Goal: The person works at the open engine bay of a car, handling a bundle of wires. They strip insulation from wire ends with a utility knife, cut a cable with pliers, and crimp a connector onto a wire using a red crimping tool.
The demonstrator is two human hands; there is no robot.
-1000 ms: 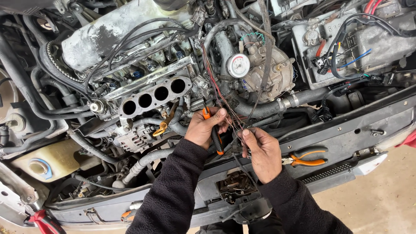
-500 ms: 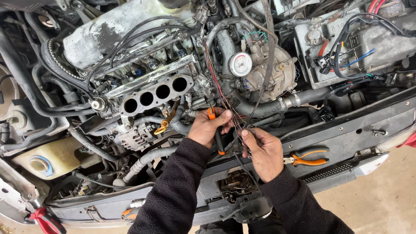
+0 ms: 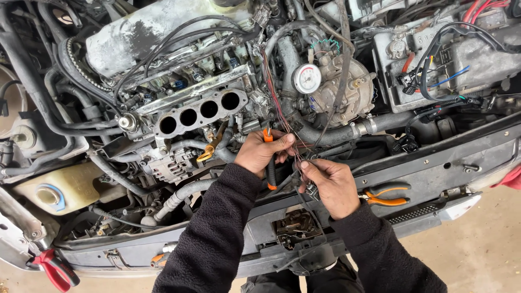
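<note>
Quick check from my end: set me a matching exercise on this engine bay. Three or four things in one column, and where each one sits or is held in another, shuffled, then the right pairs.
Things:
1. tool with orange and black handles
2. orange-handled pliers
3. round gauge
4. red-handled tool

Places:
A. lying on the front crossmember, beside the right hand
B. at the bottom left corner of the bay
C. gripped in the left hand
D. up on the engine, above both hands

Pairs: 1-C, 2-A, 3-D, 4-B

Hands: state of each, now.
Left hand: closed on an orange-and-black handled tool.
Right hand: fingertips pinching thin wires.
</note>
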